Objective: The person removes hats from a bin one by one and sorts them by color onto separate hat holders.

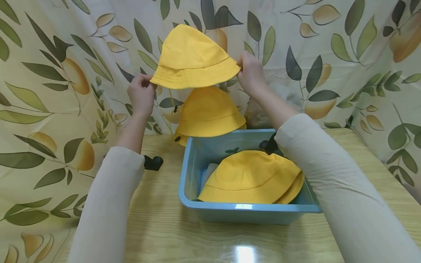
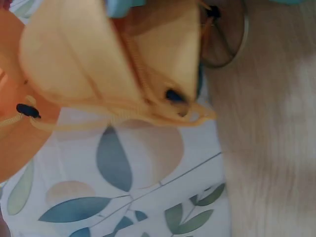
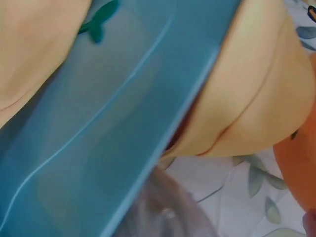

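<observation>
A yellow bucket hat [image 1: 194, 58] is held up in the air between both hands in the head view. My left hand [image 1: 142, 95] pinches its brim at the left, and my right hand [image 1: 251, 73] pinches the brim at the right. A yellow cord with a black toggle hangs below it. Behind the tub, more yellow hats [image 1: 210, 111] sit stacked just under the raised one. In the left wrist view the raised hat [image 2: 15, 123] shows as an orange edge beside the stacked hats [image 2: 74, 54].
A blue plastic tub [image 1: 243, 207] stands on the wooden table [image 1: 158, 219] with yellow hats [image 1: 250, 177] inside. A clear plastic bag [image 1: 260, 115] lies behind the tub, against the leaf-patterned cloth [image 1: 332, 73].
</observation>
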The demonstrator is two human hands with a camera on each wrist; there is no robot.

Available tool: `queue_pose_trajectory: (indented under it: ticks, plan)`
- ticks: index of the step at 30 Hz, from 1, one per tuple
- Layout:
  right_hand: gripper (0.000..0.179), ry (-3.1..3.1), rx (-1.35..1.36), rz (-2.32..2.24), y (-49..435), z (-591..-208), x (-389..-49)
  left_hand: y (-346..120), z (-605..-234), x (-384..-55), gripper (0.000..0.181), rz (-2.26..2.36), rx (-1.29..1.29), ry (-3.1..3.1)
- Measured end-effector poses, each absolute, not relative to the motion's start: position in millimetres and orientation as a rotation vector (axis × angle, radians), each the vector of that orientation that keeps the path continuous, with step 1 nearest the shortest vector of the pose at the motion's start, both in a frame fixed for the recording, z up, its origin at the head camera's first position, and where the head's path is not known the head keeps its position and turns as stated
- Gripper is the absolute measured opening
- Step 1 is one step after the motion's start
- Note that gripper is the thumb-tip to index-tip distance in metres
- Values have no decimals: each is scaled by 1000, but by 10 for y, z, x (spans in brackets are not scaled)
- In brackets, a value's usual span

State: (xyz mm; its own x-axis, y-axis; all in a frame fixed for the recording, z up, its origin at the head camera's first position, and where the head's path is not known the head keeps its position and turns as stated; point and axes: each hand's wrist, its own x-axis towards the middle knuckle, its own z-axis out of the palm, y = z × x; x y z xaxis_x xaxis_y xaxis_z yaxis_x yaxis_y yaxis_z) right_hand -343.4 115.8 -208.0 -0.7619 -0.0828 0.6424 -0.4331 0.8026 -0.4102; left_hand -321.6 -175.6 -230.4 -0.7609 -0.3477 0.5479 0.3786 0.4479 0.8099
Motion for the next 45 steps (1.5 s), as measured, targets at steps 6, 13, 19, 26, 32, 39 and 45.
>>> queue_pose_trajectory:
  ticks: [6,13,19,26,32,39,45]
  plan:
    - [12,-2457,433,666,1243,-2200,-3436,-1735,-2490,-3212,11,-1279,-56,-2139]
    - [8,-2549,532,541,1400,-2402,-3411,-1775,-2718,-3202,15,-1120,-141,-2378]
    - [9,-2544,630,463,1482,-2516,-3429,-1747,-2888,-3223,15,-997,-229,-2504]
    - [9,-2748,580,401,1522,-2691,-3424,-1698,-3079,-3208,13,-955,-337,-2543]
    - [10,-2862,577,357,1511,-2816,-3369,-1690,-3246,-3183,8,-876,-388,-2589]
    - [18,-2812,769,210,1481,-2978,-3258,-1669,-3383,-3168,9,-815,-345,-2619]
    - [25,-2839,798,190,1483,-3073,-3208,-1620,-3505,-3169,11,-830,-341,-2642]
